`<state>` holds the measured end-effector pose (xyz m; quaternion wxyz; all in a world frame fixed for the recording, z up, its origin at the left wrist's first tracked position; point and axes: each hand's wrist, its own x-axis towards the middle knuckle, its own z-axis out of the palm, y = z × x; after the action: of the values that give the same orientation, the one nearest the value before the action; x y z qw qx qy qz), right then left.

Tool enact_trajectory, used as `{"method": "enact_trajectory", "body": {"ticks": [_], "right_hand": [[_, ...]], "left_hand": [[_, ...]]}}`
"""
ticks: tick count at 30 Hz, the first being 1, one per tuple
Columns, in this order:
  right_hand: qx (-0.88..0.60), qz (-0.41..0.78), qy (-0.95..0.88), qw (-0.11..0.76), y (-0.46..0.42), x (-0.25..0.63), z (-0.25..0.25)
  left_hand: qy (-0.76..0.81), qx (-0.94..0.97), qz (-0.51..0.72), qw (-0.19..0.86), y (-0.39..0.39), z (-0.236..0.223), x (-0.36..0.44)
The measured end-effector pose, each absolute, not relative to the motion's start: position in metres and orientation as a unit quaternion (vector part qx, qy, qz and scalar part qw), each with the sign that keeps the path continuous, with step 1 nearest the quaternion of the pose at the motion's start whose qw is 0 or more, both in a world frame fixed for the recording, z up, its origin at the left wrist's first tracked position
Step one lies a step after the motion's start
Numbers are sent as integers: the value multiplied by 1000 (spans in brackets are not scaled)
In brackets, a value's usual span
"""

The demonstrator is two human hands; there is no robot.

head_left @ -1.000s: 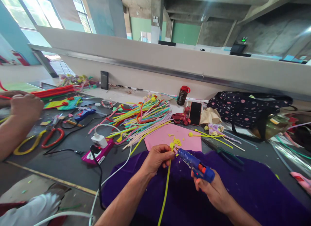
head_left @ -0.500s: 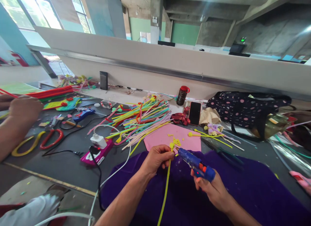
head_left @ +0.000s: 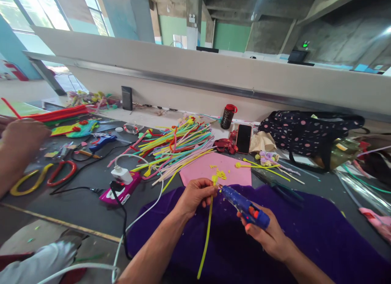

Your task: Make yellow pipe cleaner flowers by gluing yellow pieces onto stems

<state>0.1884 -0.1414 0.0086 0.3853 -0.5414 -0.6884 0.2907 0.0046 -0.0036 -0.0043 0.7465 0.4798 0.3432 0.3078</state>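
Between thumb and fingers, my left hand (head_left: pixel 197 194) pinches a yellow pipe cleaner (head_left: pixel 208 235) near its top, and its long stem hangs down over a purple cloth (head_left: pixel 174 251). A small yellow tuft shows above those fingertips. My right hand (head_left: pixel 267 235) is wrapped round a blue glue gun (head_left: pixel 244 204) with orange parts and a small red light. Its nozzle points left and meets or nearly meets the pipe cleaner's top; exact contact is too small to tell. Behind them, yellow scraps (head_left: pixel 218 173) lie on a pink sheet (head_left: pixel 195 170).
A multicoloured pipe cleaner pile (head_left: pixel 180 145) lies beyond my left hand. A magenta power strip (head_left: pixel 120 190) with cables sits left, near red-handled (head_left: pixel 62 173) and yellow-handled tools. Another person's hand (head_left: pixel 24 137) works at far left. A phone (head_left: pixel 243 139), bottle (head_left: pixel 228 116) and dark bag (head_left: pixel 311 135) stand behind.
The whole view has shifted slightly. My hands keep the pipe cleaner and glue gun close together, with only a small movement. At far left the other person's hand has moved, and a red pipe cleaner sticks up there.
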Motion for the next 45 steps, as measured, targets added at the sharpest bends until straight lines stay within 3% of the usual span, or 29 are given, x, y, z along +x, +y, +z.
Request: {"method": "enact_trajectory", "body": {"ticks": [3, 7, 11, 16, 19, 24, 27, 37, 43, 45], "right_hand": [[-584, 189, -712, 340, -142, 198, 16], [-691, 22, -690, 214, -134, 212, 2], [-725, 2, -681, 106, -128, 219, -22], [-700, -76, -699, 123, -119, 217, -1], [-624, -7, -767, 151, -93, 211, 20], [-547, 62, -835, 7, -35, 193, 18], [-543, 62, -837, -26, -20, 186, 8], [-544, 87, -835, -10, -14, 182, 2], [-575, 90, -807, 97, -7, 189, 23], [-569, 138, -794, 162, -9, 192, 32]], "left_hand": [[354, 463, 322, 746, -1, -4, 3], [353, 447, 327, 754, 2, -3, 1], [348, 449, 328, 755, 1, -3, 0], [348, 448, 319, 760, 0, -2, 1], [342, 449, 316, 763, 0, -3, 2], [338, 454, 323, 758, 0, -6, 3], [331, 456, 325, 760, 1, -5, 2], [320, 449, 323, 769, -1, -5, 2], [326, 425, 315, 784, 1, -6, 0], [316, 408, 312, 798, 1, -7, -1]]}}
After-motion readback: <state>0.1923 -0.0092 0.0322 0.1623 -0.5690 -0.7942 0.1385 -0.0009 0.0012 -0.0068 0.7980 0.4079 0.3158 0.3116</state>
